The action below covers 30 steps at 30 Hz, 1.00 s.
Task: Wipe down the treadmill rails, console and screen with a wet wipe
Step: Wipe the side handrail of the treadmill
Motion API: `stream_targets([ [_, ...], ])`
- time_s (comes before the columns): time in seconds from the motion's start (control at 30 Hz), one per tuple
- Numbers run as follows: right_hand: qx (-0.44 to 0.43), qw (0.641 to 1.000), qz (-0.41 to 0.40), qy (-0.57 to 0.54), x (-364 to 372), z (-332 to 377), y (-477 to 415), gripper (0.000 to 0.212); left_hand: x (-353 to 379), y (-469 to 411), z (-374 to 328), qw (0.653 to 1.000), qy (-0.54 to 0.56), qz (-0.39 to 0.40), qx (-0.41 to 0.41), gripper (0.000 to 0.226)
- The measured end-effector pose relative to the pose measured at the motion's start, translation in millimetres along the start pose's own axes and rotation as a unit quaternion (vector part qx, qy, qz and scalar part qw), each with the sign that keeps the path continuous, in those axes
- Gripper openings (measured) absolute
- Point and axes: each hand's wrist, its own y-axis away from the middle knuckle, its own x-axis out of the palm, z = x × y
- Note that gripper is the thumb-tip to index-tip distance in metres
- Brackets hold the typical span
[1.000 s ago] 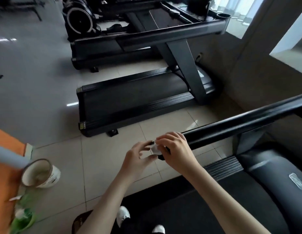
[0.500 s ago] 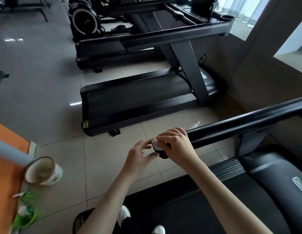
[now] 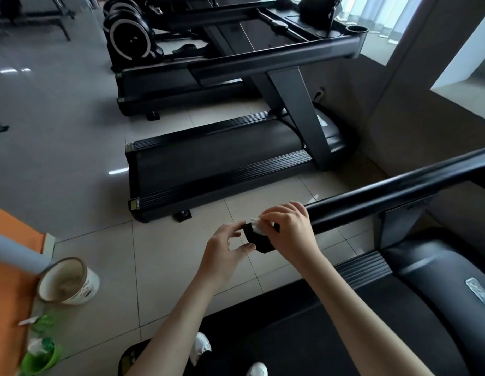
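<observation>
A black treadmill rail [image 3: 393, 194] runs from the right edge down to its near end [image 3: 259, 241] at mid-frame. My right hand [image 3: 290, 229] curls over that end and presses a small white wet wipe [image 3: 259, 226] against it. My left hand [image 3: 225, 246] sits just left of the rail end, thumb and fingertips touching the black end cap, fingers loosely curled. The belt [image 3: 317, 335] of the treadmill I stand on lies below my arms.
A second treadmill [image 3: 219, 164] stands across the tiled gap, with another beyond it. A paper tub [image 3: 70, 283] and a green wipe pack [image 3: 40, 354] lie on the floor at lower left, beside an orange mat [image 3: 8, 280]. A grey bar [image 3: 16, 253] crosses the left edge.
The wipe under my right hand has slid slightly back from the tip, baring more of the black end cap. My left hand stays beside the end.
</observation>
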Motion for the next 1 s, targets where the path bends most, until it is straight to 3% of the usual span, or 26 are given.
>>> stream_targets([
  [0.1, -0.057, 0.998, 0.002, 0.003, 6.0, 3.7, 11.2, 0.015, -0.1, 0.1, -0.5, 1.000, -0.009, -0.013, 0.020, 0.053],
  [0.27, 0.024, 0.997, -0.069, 0.007, -1.9, -4.1, 12.7, 0.030, -2.4, 0.8, -2.5, 0.999, -0.025, -0.008, 0.041, 0.046],
  [0.4, -0.033, 0.998, -0.056, 0.021, 4.2, -1.7, 22.2, 0.026, -5.0, 0.2, -5.4, 0.999, -0.018, 0.009, 0.035, 0.036],
  [0.53, 0.057, 0.992, -0.102, 0.038, -2.8, -8.2, 16.7, 0.025, -4.1, -1.3, -7.2, 0.999, -0.032, -0.005, 0.034, 0.033],
  [0.67, -0.013, 0.996, -0.079, 0.046, 6.2, 4.7, 23.8, 0.028, 0.3, -0.9, -7.2, 0.998, -0.037, -0.015, 0.043, 0.032],
  [0.83, 0.082, 0.987, -0.113, 0.080, -5.9, -9.9, 13.9, 0.023, 3.8, -0.7, -7.4, 0.997, -0.050, -0.030, 0.058, 0.031],
  [1.0, 0.009, 0.992, -0.095, 0.077, -2.0, -6.1, 19.0, 0.031, 2.7, -1.5, -8.4, 0.996, -0.056, -0.031, 0.061, 0.031],
])
